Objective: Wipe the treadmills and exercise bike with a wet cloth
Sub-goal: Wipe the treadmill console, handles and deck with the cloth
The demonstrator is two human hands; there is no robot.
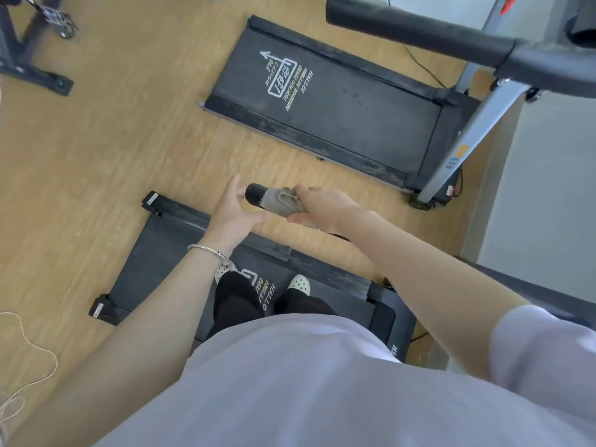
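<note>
I stand on the near treadmill [151,253], whose black belt runs under my feet. Its black foam handlebar [254,193] pokes out at mid-frame. A grey wet cloth [283,201] is wrapped round that handlebar, and my right hand [322,206] grips the cloth and bar together. My left hand [233,214] hovers just left of the bar's end, fingers relaxed and apart, holding nothing. A second treadmill [338,111] with white print on its belt lies further away, its padded handlebar [419,30] at the top right.
The dark base frame of an exercise bike [29,62] stands at the top left on the wooden floor [129,140]. A thin white cord [32,359] loops on the floor at the lower left. A grey wall [548,195] borders the right side.
</note>
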